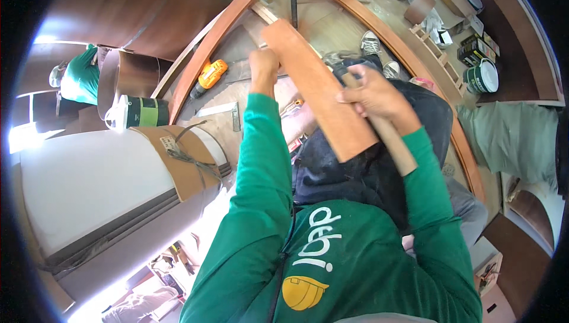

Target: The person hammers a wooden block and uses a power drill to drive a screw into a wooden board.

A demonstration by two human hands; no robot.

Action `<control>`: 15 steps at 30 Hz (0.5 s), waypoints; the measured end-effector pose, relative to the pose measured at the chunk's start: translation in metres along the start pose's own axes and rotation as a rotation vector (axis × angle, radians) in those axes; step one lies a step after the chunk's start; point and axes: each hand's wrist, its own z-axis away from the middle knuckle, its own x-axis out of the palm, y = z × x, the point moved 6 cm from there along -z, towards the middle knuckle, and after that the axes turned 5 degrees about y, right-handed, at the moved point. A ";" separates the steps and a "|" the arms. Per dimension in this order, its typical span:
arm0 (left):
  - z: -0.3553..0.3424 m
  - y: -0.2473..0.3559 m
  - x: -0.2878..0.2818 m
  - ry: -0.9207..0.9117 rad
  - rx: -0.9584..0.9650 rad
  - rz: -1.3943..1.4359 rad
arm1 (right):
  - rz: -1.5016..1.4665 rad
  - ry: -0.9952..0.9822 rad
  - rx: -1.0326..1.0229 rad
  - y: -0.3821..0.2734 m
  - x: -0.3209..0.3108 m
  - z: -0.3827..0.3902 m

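Neither of my own hands shows in the head view. Right below and in front of me sits a person in a green long-sleeved shirt (349, 264) and black hood (355, 169), seen from behind and above. That person's left hand (264, 65) grips the far end of a reddish-brown wooden plank (320, 86), raised over the head. Their right hand (379, 95) presses on the plank's right edge and is closed round a pale wooden handle (394, 142).
Curved brown wooden strips (204, 56) arc across the floor, with an orange drill (210, 74) and a metal square (222, 109) beside them. A green can (139, 111) stands left, a white-lidded can (483, 77) right. Large rolled sheets (106, 192) lie left. Another person in green (80, 77) is far left.
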 end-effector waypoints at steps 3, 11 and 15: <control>0.033 -0.043 0.011 0.043 0.119 0.241 | 0.307 -0.061 0.067 -0.015 -0.021 -0.001; 0.074 -0.064 -0.006 0.112 -0.112 0.970 | 0.194 0.078 0.086 0.004 -0.057 0.033; 0.073 -0.019 -0.009 0.028 -0.030 0.822 | 0.226 0.132 0.104 0.007 -0.063 0.030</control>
